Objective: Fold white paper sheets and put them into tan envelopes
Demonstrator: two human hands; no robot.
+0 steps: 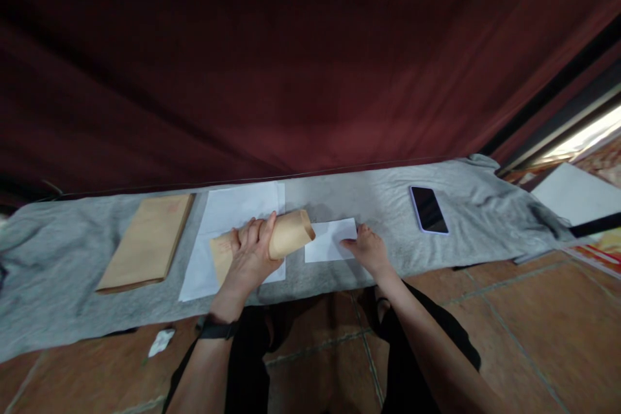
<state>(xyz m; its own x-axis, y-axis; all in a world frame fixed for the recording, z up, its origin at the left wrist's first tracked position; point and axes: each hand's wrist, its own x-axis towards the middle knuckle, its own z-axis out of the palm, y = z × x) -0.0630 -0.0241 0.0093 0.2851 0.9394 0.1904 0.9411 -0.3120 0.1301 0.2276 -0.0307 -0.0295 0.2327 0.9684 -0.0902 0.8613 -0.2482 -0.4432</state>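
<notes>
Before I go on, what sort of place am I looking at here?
Probably a makeshift indoor work spot, perhaps in a home or small shop; I can't tell which. A dark red curtain hangs behind, grey cloth covers a long surface, and tiled floor shows below.

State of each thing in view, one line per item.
Brown envelope: curved under left hand, right end gaping
White slip: flat, right edge at right hand
White sheets: flat, partly covered
Brown stack: lying flat
Phone: face up, screen dark
Grey cloth: spread, wrinkled
White scrap: crumpled
</notes>
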